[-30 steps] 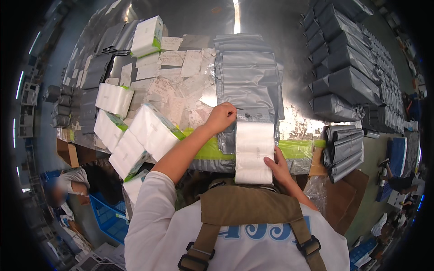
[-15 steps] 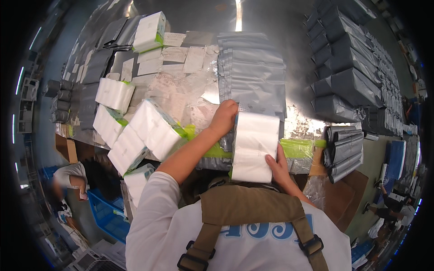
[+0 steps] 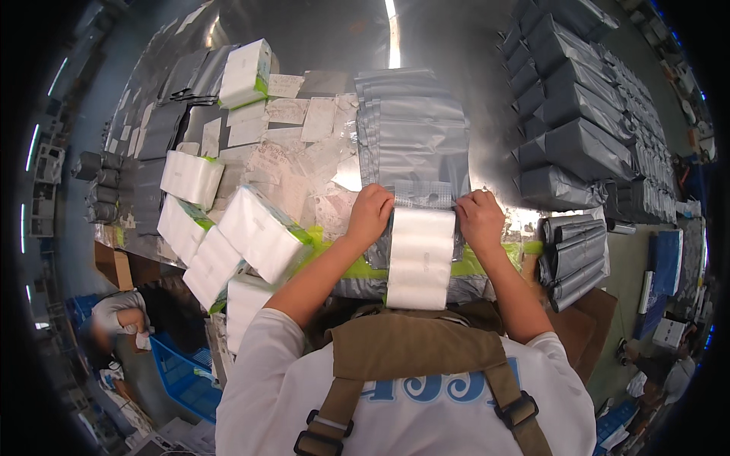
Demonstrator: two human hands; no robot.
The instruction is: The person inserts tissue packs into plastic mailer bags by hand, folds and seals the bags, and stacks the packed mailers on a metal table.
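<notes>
A white tissue pack [image 3: 420,258] lies lengthwise in front of me, its near end close to my body. Its far end meets the mouth of a grey plastic mailing bag [image 3: 427,194], the top one of a flat pile of grey mailing bags [image 3: 414,121]. My left hand [image 3: 370,213] is closed on the left edge of that mouth. At the opposite edge my right hand [image 3: 481,220] is closed too, pinching the plastic. Whether the pack's far end is inside the bag or just against it, I cannot tell.
Several white and green tissue packs [image 3: 262,232] lie at the left, with another pack [image 3: 245,72] farther back. Filled grey parcels [image 3: 582,156] are stacked at the right, above rolled grey bags [image 3: 576,258]. A person sits by a blue crate [image 3: 179,372] at lower left.
My right hand has left the tissue pack's side and moved up to the bag's right edge. The pack has shifted slightly toward me; the bag's mouth now shows wider across its far end.
</notes>
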